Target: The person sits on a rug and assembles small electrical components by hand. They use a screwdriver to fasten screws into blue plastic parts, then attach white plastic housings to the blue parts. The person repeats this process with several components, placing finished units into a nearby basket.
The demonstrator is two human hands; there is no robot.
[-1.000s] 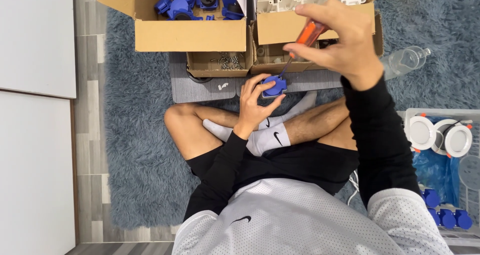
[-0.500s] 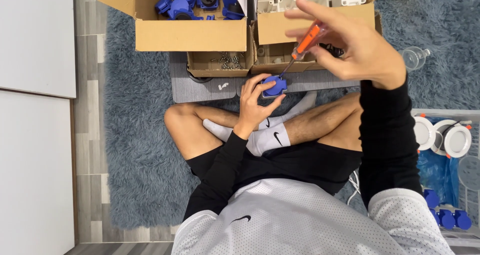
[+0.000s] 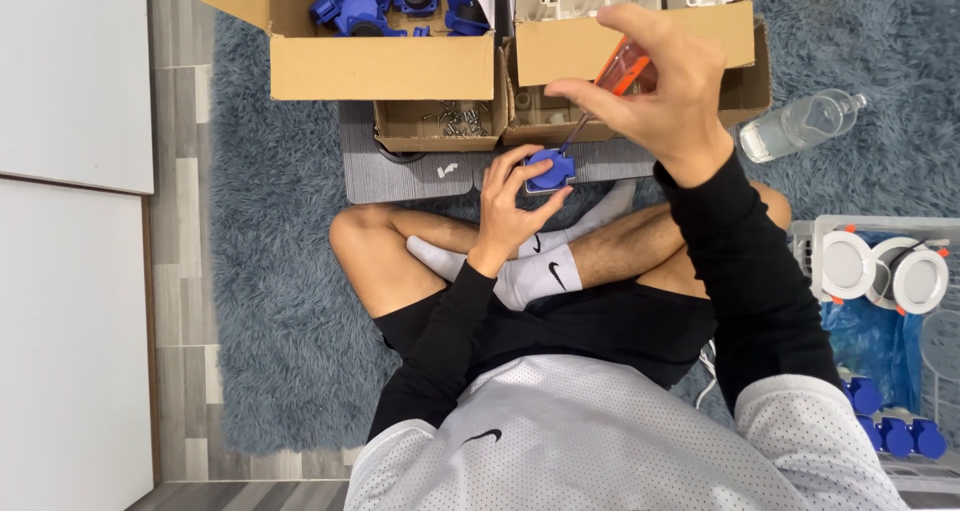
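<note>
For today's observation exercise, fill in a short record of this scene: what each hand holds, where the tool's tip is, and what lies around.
Left hand: holds a small blue socket part
Right hand: grips an orange-handled screwdriver
Tool tip: at the blue part
Ahead: cardboard boxes of blue and white parts
Floor: blue-grey rug
Right side: clear bottle

Light: bright, even, diffuse; source not visible.
Shadows: soft, faint, under the cardboard boxes (image 3: 385,66) and legs.
Glare: mild sheen on the water bottle (image 3: 800,126).
Focus: sharp overall; raised right hand (image 3: 655,96) slightly soft.
Edges: slight wide-angle stretch.
</note>
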